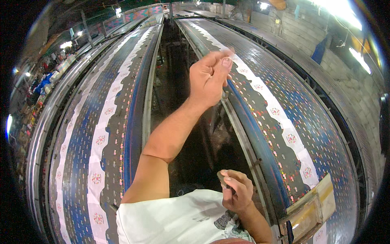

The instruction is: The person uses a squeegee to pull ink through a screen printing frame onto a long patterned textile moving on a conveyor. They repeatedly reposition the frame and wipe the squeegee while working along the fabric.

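Note:
My left hand (208, 77) is raised over the dark aisle, beside the inner edge of the right-hand table. Its thumb and fingers are pinched together; the fingertips are slightly blurred, and what they hold, if anything, cannot be made out. Lower down, close to my white shirt, my right hand (239, 190) is curled around a small dark flat piece (221, 179), mostly hidden by the fingers. On the right-hand table (325, 134) lies a strip of white cloth pieces (280, 118) with scalloped edges and pink floral prints.
A framed printing screen (310, 207) rests across the right table's near end. The long left table (79, 134) carries two similar white cloth strips (99, 140). Metal rails (254, 162) border the aisle. Far off stands a person (165, 11); a block wall (345, 77) rises at right.

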Available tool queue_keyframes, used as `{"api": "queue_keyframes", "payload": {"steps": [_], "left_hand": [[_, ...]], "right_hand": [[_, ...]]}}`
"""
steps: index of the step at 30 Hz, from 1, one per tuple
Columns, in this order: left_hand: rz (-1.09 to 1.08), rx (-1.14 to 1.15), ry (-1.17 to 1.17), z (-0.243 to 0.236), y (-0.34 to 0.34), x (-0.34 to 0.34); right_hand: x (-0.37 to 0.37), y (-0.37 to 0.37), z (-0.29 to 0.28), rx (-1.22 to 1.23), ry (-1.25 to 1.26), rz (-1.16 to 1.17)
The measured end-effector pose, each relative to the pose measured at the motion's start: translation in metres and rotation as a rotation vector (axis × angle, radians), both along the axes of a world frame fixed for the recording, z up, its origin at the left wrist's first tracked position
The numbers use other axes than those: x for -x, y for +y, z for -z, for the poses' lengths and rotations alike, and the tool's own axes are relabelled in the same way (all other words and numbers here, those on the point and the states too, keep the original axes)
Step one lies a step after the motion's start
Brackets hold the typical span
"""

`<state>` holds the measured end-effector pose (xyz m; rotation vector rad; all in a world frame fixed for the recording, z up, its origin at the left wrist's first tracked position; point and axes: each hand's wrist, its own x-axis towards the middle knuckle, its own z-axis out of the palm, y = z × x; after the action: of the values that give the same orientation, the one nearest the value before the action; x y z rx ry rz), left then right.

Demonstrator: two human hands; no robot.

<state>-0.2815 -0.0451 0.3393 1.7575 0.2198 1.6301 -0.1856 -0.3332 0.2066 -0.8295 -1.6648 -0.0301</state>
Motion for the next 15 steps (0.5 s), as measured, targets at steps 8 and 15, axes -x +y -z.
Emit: {"api": "queue_keyframes", "payload": {"steps": [8,15], "left_hand": [[0.008,0.215,0.012,0.017,0.015,-0.009],[-0.034,0.011,0.196,0.099,-0.013,-0.074]], "right_hand": [[0.016,0.034,0.005,0.006,-0.043,-0.024],[0.014,0.032,0.013,0.324,-0.066,-0.003]]}}
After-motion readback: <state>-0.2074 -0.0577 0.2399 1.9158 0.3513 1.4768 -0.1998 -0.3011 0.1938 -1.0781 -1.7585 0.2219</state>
